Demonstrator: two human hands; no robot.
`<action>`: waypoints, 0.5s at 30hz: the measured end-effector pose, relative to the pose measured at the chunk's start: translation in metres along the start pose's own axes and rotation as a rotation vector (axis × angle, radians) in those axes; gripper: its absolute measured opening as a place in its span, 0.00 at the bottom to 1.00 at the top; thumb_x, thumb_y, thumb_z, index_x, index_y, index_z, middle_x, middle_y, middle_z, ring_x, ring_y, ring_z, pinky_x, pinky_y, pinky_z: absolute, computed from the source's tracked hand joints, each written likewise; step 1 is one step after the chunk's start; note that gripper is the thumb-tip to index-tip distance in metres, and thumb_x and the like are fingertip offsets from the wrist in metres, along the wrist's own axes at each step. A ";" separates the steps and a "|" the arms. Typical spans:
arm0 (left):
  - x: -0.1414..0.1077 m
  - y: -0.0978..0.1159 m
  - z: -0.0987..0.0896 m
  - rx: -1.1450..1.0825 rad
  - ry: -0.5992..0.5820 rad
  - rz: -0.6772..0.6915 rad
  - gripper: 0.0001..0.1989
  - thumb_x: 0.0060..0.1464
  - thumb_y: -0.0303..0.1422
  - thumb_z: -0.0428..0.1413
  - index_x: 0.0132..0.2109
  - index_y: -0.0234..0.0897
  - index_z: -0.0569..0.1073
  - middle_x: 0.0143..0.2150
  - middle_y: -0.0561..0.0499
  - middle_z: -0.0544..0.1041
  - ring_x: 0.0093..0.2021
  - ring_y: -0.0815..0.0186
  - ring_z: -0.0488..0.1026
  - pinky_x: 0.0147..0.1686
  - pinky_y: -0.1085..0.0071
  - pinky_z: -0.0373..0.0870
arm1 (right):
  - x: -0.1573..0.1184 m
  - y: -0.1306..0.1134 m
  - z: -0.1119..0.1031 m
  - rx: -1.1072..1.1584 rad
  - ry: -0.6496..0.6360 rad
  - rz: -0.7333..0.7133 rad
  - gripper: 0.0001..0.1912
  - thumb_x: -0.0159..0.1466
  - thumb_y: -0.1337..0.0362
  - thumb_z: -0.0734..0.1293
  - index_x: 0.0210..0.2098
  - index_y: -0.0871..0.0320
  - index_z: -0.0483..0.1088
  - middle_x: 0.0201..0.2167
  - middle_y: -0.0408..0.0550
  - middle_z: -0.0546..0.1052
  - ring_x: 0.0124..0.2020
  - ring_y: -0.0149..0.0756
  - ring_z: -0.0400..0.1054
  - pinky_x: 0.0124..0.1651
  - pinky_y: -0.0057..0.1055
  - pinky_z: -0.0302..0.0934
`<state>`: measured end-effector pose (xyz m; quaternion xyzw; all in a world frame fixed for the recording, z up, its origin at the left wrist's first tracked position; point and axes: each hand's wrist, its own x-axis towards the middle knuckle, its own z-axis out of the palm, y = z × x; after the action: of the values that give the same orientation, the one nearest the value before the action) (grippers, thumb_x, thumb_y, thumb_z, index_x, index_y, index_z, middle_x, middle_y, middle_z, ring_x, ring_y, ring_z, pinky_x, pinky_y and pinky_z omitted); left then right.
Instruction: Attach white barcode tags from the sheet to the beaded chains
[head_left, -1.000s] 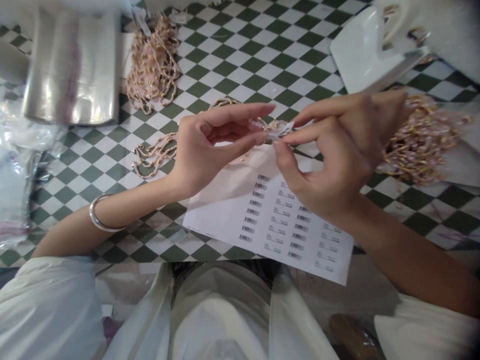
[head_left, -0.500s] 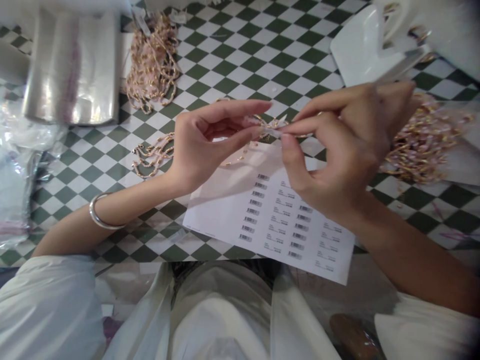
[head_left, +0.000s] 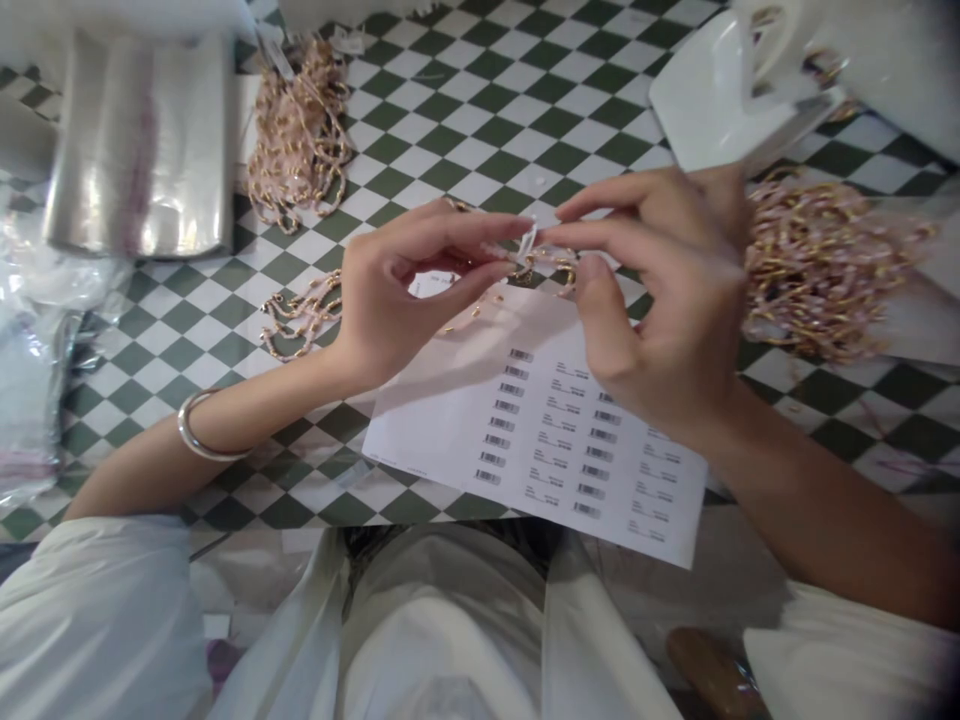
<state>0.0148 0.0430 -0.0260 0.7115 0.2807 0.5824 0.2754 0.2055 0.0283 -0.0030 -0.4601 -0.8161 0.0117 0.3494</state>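
Between the fingertips of my left hand (head_left: 409, 285) is a small white tag (head_left: 527, 240) on a pink and gold beaded strand (head_left: 553, 258). My right hand (head_left: 652, 290) is just right of the tag, its index fingertip close to or touching it, thumb and fingers apart. Under both hands lies a white sheet of barcode labels (head_left: 442, 420). Several beaded strands (head_left: 300, 318) lie on the checkered table left of my left hand.
A pink and gold strand pile (head_left: 296, 140) lies at the upper left, a larger pile (head_left: 832, 270) at the right. Clear plastic bags (head_left: 142, 150) occupy the far left. A white holder (head_left: 705, 100) stands at the upper right.
The right thumb and index finger have spread from their pinch at the tag. The tag now stands more upright at the left fingertips, and the right hand has shifted slightly left.
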 end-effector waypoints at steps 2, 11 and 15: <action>0.000 -0.001 -0.001 0.017 -0.013 0.008 0.17 0.49 0.21 0.63 0.46 0.40 0.79 0.35 0.54 0.79 0.34 0.77 0.78 0.37 0.87 0.79 | -0.001 0.000 0.000 0.034 -0.033 0.005 0.14 0.65 0.70 0.59 0.44 0.49 0.71 0.50 0.45 0.75 0.51 0.48 0.66 0.53 0.50 0.61; -0.002 0.001 -0.002 0.019 -0.037 -0.049 0.16 0.49 0.22 0.64 0.45 0.42 0.80 0.34 0.53 0.79 0.34 0.76 0.77 0.37 0.85 0.80 | -0.002 0.018 0.009 0.152 -0.123 -0.026 0.25 0.63 0.69 0.60 0.60 0.54 0.63 0.63 0.53 0.65 0.62 0.49 0.60 0.61 0.54 0.58; 0.004 -0.003 -0.005 -0.079 -0.048 -0.064 0.16 0.50 0.23 0.64 0.46 0.40 0.79 0.39 0.53 0.81 0.35 0.76 0.79 0.38 0.85 0.81 | 0.002 0.035 0.014 0.515 -0.139 0.194 0.20 0.68 0.61 0.59 0.59 0.45 0.66 0.62 0.42 0.67 0.64 0.42 0.61 0.67 0.47 0.56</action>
<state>0.0101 0.0479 -0.0249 0.7042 0.2735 0.5668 0.3286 0.2222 0.0544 -0.0242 -0.4302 -0.7603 0.2837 0.3954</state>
